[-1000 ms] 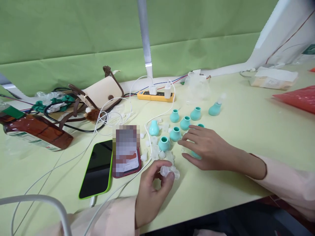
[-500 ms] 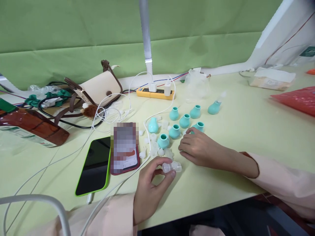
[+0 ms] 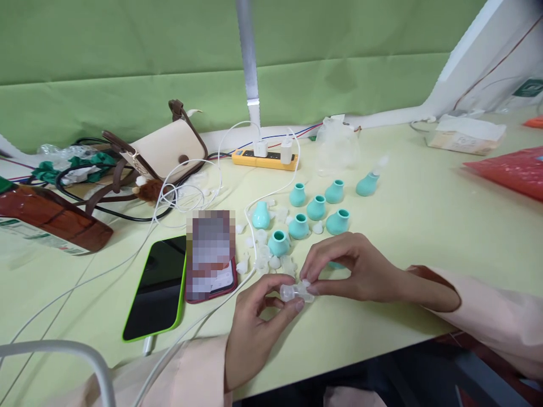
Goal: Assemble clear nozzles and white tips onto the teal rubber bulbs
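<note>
Pale green-yellow tabletop point(image 3: 407, 232) underlies the work; its near edge runs just below both hands in my head view. I have the clear plastic tube point(image 3: 289, 292) between the left hand point(image 3: 252, 325) and right hand point(image 3: 369, 271), long axis roughly crosswise, dipping slightly rightward. Left grip: fingertips on the far side, thumb on the near side, pinching the tube. Right grip: thumb and fingers pinched around a small translucent part point(image 3: 306, 283) at the tube's right half, from above and right; seating between the two cannot be read. Turquoise bulbs point(image 3: 279, 243) and loose clear fittings point(image 3: 263, 257) bound the far side, the white cable point(image 3: 248, 210) and red-cased phone point(image 3: 231, 282) the left; bare tabletop extends rightward beyond the right hand.
</note>
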### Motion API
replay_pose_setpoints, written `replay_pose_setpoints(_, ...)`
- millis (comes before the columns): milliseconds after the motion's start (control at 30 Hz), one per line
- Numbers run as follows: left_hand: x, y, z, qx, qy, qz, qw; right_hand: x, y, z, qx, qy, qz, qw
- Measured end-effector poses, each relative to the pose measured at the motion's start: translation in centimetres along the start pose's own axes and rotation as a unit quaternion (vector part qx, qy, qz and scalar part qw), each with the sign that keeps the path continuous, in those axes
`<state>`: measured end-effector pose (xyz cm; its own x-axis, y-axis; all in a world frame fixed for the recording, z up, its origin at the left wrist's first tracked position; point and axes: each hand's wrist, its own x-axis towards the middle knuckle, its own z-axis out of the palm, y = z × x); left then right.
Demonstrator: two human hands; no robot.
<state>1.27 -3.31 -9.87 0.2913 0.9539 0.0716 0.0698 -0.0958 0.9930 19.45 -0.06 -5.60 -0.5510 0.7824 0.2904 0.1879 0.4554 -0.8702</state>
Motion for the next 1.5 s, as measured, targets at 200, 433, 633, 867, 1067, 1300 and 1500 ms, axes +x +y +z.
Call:
replay_pose_setpoints(200,0.1,0.3,0.0,-0.008,0.007,0.012,1.000,-0.2,-0.1,0.5,-0.079,0.012,-0.080,0.994)
replay_pose_setpoints(433,0.1,0.0,0.0,-0.012,0.005,0.019,1.000,-0.3,0.0,1.0,-0.143,0.033,-0.117,0.982)
replay_pose_setpoints(633,0.1,0.0,0.1,-0.010,0.012,0.020,1.000,-0.4,0.0,1.0,-0.150,0.045,-0.127,0.980)
replay_pose_setpoints(867,0.0,0.1,0.0,0.014,0.017,0.037,0.999,-0.5,-0.2,1.0,-0.157,0.041,-0.122,0.979)
replay_pose_setpoints(1067,0.1,0.0,0.1,0.023,0.014,0.030,0.999,-0.5,-0.2,1.0,-0.190,0.027,-0.157,0.969)
replay_pose_setpoints(1300,0.0,0.0,0.0,0.028,0.018,0.035,0.999,-0.6,-0.3,0.8,-0.242,-0.016,-0.173,0.955)
replay_pose_setpoints(1500,0.0,0.2,-0.3,-0.031,0.011,0.015,0.999,-0.9,0.2,1.0,-0.352,-0.001,-0.270,0.896)
